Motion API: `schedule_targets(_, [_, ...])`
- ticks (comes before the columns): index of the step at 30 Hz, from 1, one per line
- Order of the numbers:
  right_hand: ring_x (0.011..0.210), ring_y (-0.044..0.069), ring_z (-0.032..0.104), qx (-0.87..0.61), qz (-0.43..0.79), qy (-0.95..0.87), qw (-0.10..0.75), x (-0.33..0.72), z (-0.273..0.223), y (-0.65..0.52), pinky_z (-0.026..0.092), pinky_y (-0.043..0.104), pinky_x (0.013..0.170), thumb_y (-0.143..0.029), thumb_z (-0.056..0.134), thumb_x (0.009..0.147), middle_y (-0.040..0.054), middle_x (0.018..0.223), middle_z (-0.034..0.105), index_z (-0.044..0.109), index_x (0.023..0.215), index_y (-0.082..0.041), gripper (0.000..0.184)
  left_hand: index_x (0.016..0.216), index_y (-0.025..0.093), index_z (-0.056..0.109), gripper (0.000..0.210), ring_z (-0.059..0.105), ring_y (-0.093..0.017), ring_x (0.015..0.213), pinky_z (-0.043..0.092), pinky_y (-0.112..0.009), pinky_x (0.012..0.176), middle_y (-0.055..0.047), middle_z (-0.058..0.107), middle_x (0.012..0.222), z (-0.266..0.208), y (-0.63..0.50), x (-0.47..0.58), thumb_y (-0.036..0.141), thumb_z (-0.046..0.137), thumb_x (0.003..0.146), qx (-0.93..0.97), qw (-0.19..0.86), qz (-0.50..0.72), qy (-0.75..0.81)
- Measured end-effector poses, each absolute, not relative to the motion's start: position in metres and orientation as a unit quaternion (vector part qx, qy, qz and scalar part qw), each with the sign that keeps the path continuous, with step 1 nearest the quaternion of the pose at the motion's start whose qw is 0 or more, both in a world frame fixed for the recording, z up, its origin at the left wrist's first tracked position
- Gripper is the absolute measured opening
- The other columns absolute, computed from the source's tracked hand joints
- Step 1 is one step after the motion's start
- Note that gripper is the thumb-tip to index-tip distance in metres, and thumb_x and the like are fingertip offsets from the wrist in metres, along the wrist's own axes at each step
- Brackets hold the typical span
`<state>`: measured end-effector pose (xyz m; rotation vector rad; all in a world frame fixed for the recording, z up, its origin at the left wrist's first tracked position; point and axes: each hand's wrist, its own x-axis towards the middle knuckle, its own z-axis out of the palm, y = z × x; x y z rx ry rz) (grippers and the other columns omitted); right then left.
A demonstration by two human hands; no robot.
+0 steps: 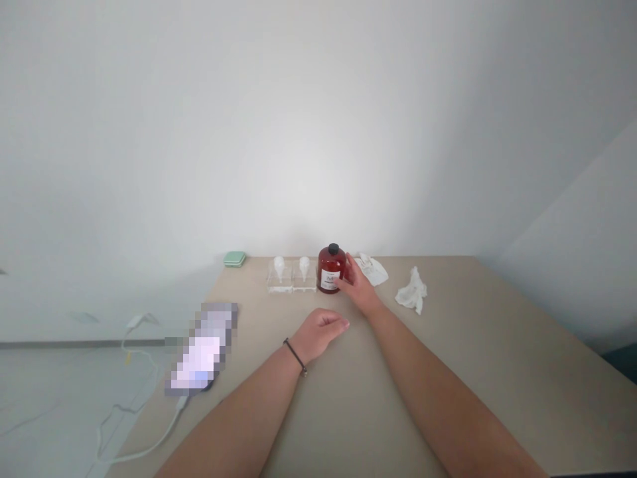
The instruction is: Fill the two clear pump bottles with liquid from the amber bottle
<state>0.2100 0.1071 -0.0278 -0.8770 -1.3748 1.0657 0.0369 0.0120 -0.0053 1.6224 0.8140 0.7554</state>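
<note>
My right hand [361, 290] is wrapped around the right side of a dark red bottle [324, 260] with a black cap [333, 248] and a white label. The bottle stands upright on the table, near the wall. Closer to me, my left hand [321, 332] is curled closed above the table, and nothing shows in its fingers. A dark band circles the left wrist. Directly left of the bottle is a clear two-part holder [292, 289]. It carries a white funnel-shaped piece [279, 267] and a second similar piece [304, 267], narrow ends down.
A crumpled white tissue [412, 292] lies on the table [358, 405] at the right, with another tissue [374, 270] behind my right hand. A small green case [234, 259] sits at the back left corner. A blurred phone [204, 348] with a white cable [162, 438] lies along the left edge.
</note>
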Motion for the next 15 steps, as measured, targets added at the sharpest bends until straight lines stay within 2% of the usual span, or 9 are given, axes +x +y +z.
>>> schedule_targets(5, [0.141,0.030,0.043,-0.451,0.414,-0.564,0.553,0.223,-0.036,0.099,0.030,0.051,0.118,-0.060,0.071,0.075,0.0156,0.154,0.043,0.028,0.153,-0.025,0.095,0.056,0.020,0.030,0.050,0.025,-0.009,0.053,0.018,-0.027,0.053,0.008,0.025,0.052,0.001,0.007,0.039,0.052,0.055,0.084,0.711,0.527,0.305,0.353])
schedule_targets(11, [0.140,0.030,0.044,-0.468,0.409,-0.559,0.549,0.234,-0.034,0.074,0.031,0.053,0.117,-0.060,0.069,0.076,0.0110,0.150,0.049,0.031,0.152,-0.032,0.090,0.068,0.020,0.043,0.029,0.036,-0.010,0.056,0.028,-0.025,0.056,0.007,0.039,0.058,0.007,-0.001,0.035,0.043,0.052,0.085,0.698,0.500,0.299,0.418])
schedule_targets(15, [0.133,0.029,0.052,-0.474,0.411,-0.553,0.549,0.241,-0.034,0.061,0.034,0.052,0.115,-0.058,0.068,0.077,0.0115,0.144,0.056,0.037,0.149,-0.032,0.083,0.075,0.020,0.050,0.024,0.041,-0.011,0.055,0.031,-0.025,0.056,0.007,0.045,0.057,0.015,-0.018,0.022,0.042,0.053,0.084,0.698,0.509,0.250,0.438])
